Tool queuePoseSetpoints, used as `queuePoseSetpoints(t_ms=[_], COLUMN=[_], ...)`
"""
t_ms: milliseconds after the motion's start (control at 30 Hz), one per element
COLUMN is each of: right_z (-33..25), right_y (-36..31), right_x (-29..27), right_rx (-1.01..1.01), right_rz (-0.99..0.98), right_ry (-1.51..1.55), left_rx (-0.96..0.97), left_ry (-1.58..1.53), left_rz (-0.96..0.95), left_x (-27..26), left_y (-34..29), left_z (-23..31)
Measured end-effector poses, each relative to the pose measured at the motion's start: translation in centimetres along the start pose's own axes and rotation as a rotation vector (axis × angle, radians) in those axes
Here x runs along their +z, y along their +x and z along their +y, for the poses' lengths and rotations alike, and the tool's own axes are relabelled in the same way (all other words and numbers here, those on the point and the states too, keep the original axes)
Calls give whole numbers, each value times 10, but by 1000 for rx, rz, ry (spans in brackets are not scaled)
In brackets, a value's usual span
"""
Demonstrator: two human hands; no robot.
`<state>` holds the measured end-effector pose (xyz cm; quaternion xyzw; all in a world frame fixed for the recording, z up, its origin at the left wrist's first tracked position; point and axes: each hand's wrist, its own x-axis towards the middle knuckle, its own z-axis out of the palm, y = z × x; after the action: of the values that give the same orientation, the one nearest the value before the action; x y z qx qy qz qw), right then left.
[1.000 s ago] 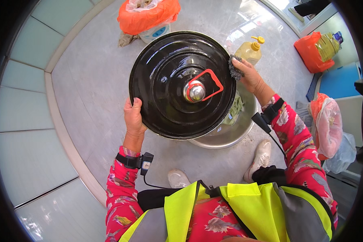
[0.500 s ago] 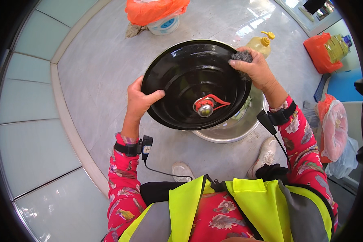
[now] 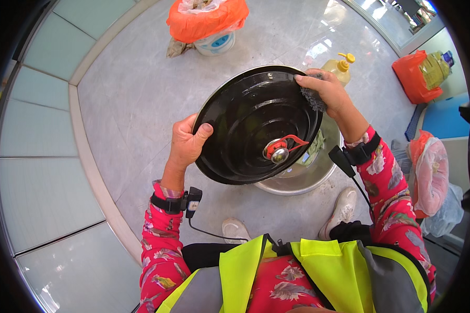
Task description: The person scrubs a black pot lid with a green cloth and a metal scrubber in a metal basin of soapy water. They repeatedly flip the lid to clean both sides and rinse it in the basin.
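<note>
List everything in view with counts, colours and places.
Lid: one, black, centre
Knob: one, silver-red, on lid
Scouring pad: one, grey, lid's right rim
Basin: one, silver, below the lid
Limp item: count unclear, green, in basin
Pump bottle: one, yellow, beyond basin
Bucket: one, white, orange-bagged, top
Bags: three-plus, orange, pinkish, bluish, right
Floor: one, grey, underneath
Wall tiles: several, pale green, left
Shoes: two, white, below basin
Vest: one, yellow-grey, bottom
Wrist straps: two, black, each side
Left hand: one, bare, lid's left rim
Right hand: one, bare, holding scouring pad
</note>
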<state>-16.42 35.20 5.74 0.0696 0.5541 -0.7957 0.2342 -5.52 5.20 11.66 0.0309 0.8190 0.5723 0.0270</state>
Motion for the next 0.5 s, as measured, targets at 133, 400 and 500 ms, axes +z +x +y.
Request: queuePoseSetpoints(t_ms=[133,400,500], right_z=[-16,-51,-63], right_y=[7,24,21], right_x=[5,10,20], right_rx=[-26,-153,-104], right_rz=[-33,-130,-323], right_ry=[-223,-589,-615], left_rx=[3,-16,-47], left_ry=[-24,-80,-88], left_rz=[18,68,25], left_x=[0,-3,1], left_y=[-2,-1,-1], left_z=[-3,-6,-2])
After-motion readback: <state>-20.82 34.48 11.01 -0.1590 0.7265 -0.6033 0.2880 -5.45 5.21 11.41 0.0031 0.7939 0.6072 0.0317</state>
